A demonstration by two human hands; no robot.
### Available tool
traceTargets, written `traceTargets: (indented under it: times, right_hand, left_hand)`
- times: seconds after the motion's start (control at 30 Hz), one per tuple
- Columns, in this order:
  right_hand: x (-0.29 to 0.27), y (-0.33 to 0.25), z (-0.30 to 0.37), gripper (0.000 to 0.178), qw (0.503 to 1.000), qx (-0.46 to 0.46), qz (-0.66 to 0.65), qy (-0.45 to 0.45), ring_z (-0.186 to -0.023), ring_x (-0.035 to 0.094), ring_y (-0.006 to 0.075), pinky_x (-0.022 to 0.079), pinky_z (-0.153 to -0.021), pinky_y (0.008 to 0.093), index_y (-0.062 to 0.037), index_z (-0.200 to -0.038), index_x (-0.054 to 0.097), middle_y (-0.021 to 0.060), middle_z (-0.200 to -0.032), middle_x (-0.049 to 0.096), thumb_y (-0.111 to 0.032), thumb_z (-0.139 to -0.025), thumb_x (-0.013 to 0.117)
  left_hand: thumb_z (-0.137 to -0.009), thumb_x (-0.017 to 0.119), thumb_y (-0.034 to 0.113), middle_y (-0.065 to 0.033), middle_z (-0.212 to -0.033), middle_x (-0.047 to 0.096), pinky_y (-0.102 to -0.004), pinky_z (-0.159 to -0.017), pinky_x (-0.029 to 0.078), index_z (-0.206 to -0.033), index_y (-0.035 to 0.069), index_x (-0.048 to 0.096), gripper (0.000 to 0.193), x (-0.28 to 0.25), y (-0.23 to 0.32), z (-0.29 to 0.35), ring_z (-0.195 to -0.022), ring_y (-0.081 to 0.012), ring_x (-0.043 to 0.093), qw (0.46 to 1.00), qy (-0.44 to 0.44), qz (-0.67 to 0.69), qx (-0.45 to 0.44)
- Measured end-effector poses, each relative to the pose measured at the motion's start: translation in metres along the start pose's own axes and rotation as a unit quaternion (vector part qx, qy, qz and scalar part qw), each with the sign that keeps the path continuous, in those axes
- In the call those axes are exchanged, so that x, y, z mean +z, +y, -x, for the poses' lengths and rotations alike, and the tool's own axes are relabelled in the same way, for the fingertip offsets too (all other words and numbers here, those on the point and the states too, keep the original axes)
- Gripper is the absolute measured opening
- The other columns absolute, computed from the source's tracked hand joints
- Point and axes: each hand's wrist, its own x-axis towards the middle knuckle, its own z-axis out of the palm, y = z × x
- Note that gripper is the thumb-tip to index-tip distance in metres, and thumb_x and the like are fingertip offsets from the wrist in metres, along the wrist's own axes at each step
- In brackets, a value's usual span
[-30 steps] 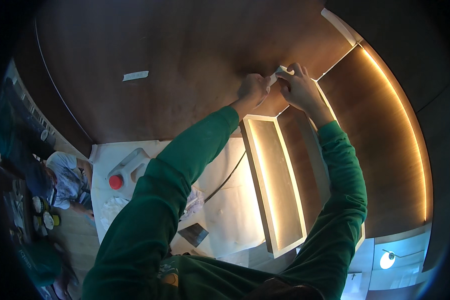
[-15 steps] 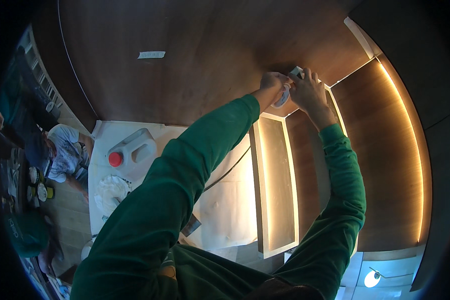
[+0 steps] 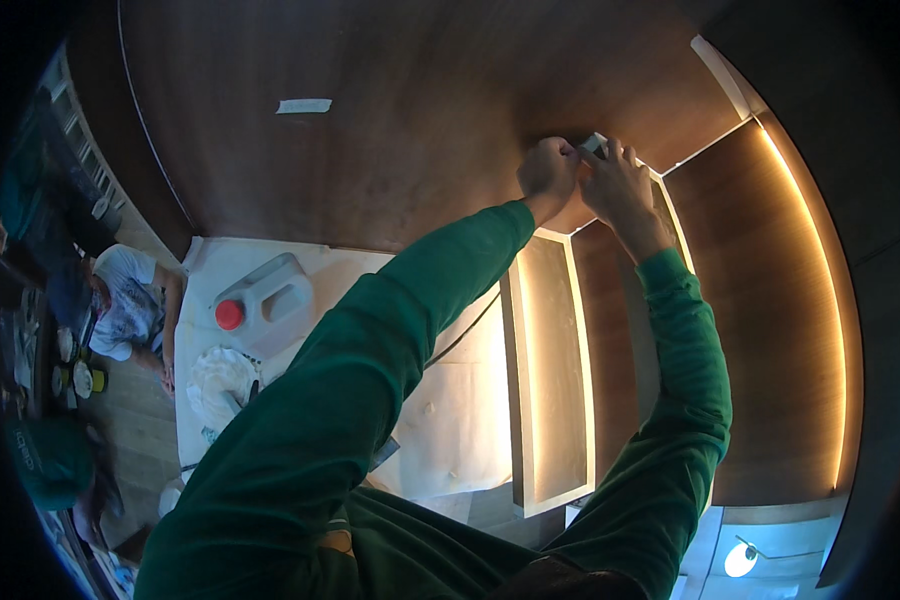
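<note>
Both arms, in green sleeves, reach up to a brown wood panel (image 3: 400,150). My left hand (image 3: 550,172) is closed in front of the panel, with its fingertips curled toward the right hand. What it grips is hidden behind the fingers. Close beside it, my right hand (image 3: 618,190) has bent fingers around a small block-like piece (image 3: 594,145) with a pale edge, at the panel near the lit corner. The kind of this piece is too small to tell.
Below on the left, a covered table (image 3: 345,268) bears a jug with a red cap (image 3: 270,300) and a crumpled white cloth (image 3: 220,385). A lit shelf frame (image 3: 560,400) stands beneath my hands. Another person (image 3: 130,300) is at the far left, beyond the table.
My left hand has turned and its wrist has risen slightly, so the pale round thing beneath it no longer shows. My right hand stays put. The other person has shifted slightly.
</note>
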Motion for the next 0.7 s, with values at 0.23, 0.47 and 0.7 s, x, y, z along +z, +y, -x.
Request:
traceTargets:
  times: [0.23, 0.47, 0.7]
  right_hand:
    - [0.007, -0.001, 0.001, 0.032, 1.0, 0.003, 0.009, 0.018, -0.109, 0.061, 0.0288, 0.056, -0.08, 0.05, -0.0241, -0.118, 0.069, 0.0106, -0.117, 0.058, -0.034, -0.089, 0.061]
    - [0.012, -0.004, -0.002, 0.03, 1.0, -0.001, 0.021, 0.019, -0.11, 0.061, 0.0274, 0.056, -0.081, 0.049, -0.0245, -0.118, 0.069, 0.0109, -0.117, 0.058, -0.035, -0.091, 0.061]
    - [0.004, 0.005, -0.002, 0.033, 0.997, 0.02, -0.074, 0.011, -0.123, 0.057, 0.0309, 0.055, -0.086, 0.0516, -0.0242, -0.121, 0.067, 0.0121, -0.13, 0.057, -0.036, -0.091, 0.063]
  left_hand:
    - [-0.088, 0.066, 0.029, -0.0133, -0.085, 0.072, -0.0444, -0.072, 0.053, -0.086, 0.011, 0.074, 0.019, 0.007, -0.003, 0.016, -0.081, -0.0336, 0.07, 0.997, 0.031, -0.008, 0.072]
    - [-0.087, 0.068, 0.029, -0.013, -0.085, 0.072, -0.0449, -0.071, 0.053, -0.087, 0.011, 0.074, 0.019, -0.001, -0.012, 0.016, -0.08, -0.0347, 0.069, 0.984, 0.051, -0.037, 0.164]
    - [-0.091, 0.068, 0.029, -0.0139, -0.091, 0.073, -0.0413, -0.074, 0.054, -0.1, 0.01, 0.073, 0.022, -0.057, -0.014, 0.046, -0.085, -0.0326, 0.071, 0.975, -0.01, -0.024, 0.222]
